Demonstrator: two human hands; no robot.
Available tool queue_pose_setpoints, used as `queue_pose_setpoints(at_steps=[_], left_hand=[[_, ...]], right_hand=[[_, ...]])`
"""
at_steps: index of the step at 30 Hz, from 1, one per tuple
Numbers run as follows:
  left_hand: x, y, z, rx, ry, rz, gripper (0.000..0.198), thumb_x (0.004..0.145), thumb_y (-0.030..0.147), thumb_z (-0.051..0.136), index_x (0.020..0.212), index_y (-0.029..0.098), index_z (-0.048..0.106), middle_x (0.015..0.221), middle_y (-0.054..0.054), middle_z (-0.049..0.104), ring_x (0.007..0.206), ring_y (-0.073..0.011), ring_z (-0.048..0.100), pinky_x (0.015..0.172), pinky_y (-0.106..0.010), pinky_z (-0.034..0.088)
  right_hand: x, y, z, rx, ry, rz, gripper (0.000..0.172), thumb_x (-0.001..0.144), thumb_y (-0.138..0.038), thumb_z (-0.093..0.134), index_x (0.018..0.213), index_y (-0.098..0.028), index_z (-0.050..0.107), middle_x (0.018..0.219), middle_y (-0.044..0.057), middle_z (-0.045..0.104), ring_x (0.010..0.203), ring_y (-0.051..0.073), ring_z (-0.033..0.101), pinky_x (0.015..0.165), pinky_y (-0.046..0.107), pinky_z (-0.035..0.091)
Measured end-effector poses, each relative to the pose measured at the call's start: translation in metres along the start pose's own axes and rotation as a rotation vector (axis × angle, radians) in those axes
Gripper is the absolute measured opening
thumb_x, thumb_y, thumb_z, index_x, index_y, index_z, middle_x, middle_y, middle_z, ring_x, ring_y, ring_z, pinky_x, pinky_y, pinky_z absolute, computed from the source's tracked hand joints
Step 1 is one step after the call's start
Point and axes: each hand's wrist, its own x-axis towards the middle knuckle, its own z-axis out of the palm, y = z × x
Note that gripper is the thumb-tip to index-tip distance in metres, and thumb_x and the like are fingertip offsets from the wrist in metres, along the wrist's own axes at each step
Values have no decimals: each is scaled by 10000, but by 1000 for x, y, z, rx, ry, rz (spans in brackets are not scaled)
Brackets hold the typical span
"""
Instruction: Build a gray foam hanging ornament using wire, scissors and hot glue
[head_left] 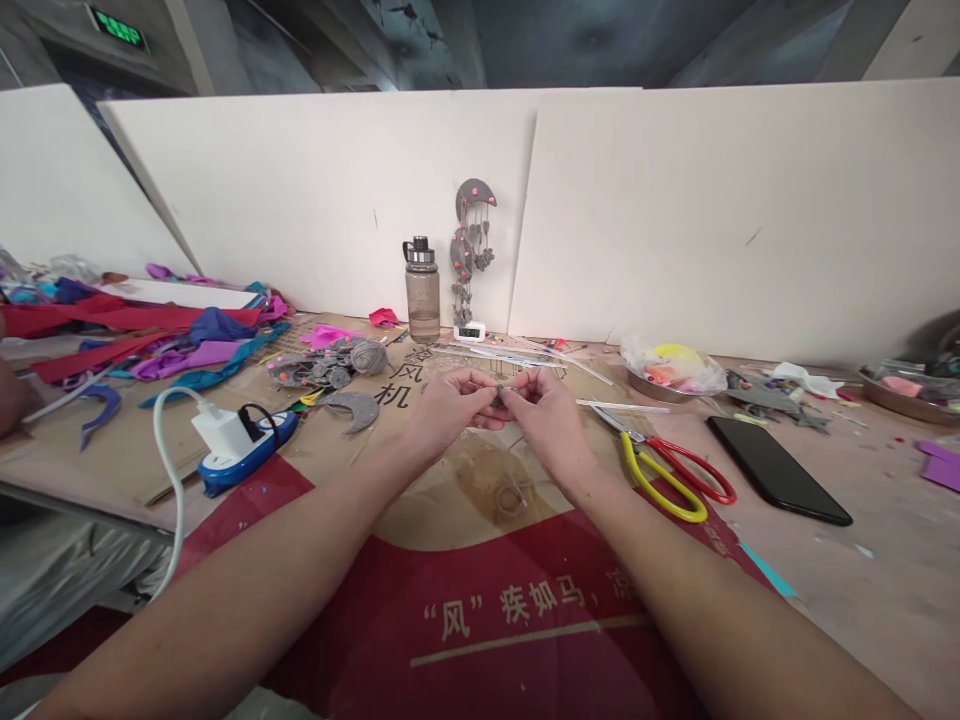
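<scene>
My left hand (461, 405) and my right hand (541, 415) meet over the cardboard, fingertips pinched together on a small dark grey piece (499, 396). Fingers cover most of it, so its shape is unclear. Below them lies a loop of thin clear line (512, 497) on a brown stain. Scissors (660, 465) with one red and one yellow handle rest just right of my right hand. Left of my left hand are a grey crescent (352, 410) and a ball of grey yarn (369, 356) beside grey pieces with pink dots.
A water bottle (423, 295) stands at the back beside a grey hanging ornament (472, 240) and a small digital clock (470, 332). A phone (778, 470) lies right. A blue power strip (247, 455), colourful cloth strips (202, 350) and part of another person's arm (15, 385) are left.
</scene>
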Motion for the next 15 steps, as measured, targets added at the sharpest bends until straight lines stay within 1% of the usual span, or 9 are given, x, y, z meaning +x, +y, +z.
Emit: queue_pose_setpoints(at_steps=[2,4,7,9,12,14,15], left_hand=[[0,0,-1,-9,-26,11,135,734,197,705,761,126,593,689,-25,672,629,-154,698,623,-279,588],[0,0,-2,-4,-52,18,153,735,216,710,774,127,592,701,-27,676,616,-153,697,625,-283,589],[0,0,-4,5,-69,-9,186,731,244,719,766,127,578,691,-32,675,587,-152,690,602,-278,584],[2,-1,-6,-1,-62,-37,197,729,251,719,755,128,567,679,-34,671,573,-146,680,587,-273,579],[6,-4,-8,20,-15,-38,196,737,266,704,748,134,559,660,-31,663,532,-125,649,551,-266,565],[9,-7,-11,79,17,-17,195,746,291,687,748,139,564,653,-31,657,527,-123,638,488,-229,520],[10,-8,-12,122,28,-3,195,751,306,676,749,143,570,645,-28,651,520,-122,630,443,-202,473]], right_hand=[[1,3,0,74,-37,35,190,693,-337,625,798,-203,541,683,-36,531,603,116,472,567,251,390],[1,3,0,102,-77,56,176,697,-344,618,770,-194,563,668,-33,532,591,111,460,559,247,378],[-1,-3,-1,29,-100,39,129,713,-310,601,722,-185,568,659,-24,544,595,113,470,568,252,380],[-4,-8,-2,-63,-100,-9,108,735,-290,588,722,-185,563,662,-18,551,605,119,483,578,257,386],[-7,-10,-3,-131,-150,-83,101,752,-273,591,803,-188,572,705,-14,562,642,127,509,612,264,404],[-7,-9,-3,-116,-187,-92,180,743,-273,610,897,-186,577,755,-11,567,685,131,528,647,268,420],[-7,-9,-3,-108,-195,-88,218,740,-278,616,932,-183,576,770,-10,566,698,132,532,660,270,425]])
